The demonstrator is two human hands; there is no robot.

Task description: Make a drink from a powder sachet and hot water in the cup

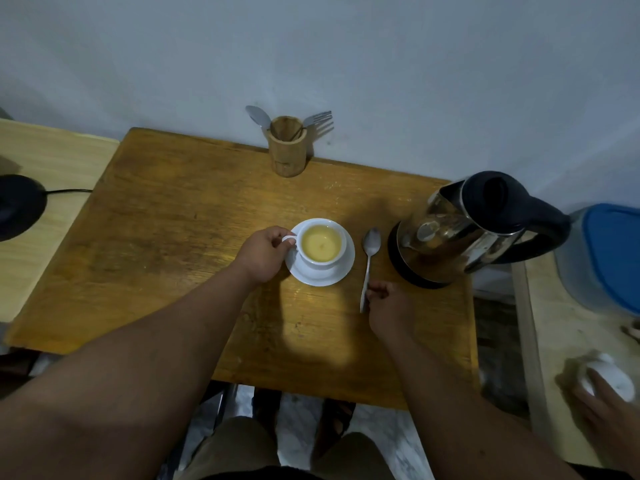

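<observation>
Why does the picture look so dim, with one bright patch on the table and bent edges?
Head view: the room is dim, and a bright pool of light falls on the table around the cup; the kettle mirrors its surroundings; the wide lens bows the table edges; a white thing at the lower right is blurred.

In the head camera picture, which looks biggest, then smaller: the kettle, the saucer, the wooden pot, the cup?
1. kettle
2. saucer
3. wooden pot and cup: too alike to rank, and the pot sits farther away.
</observation>
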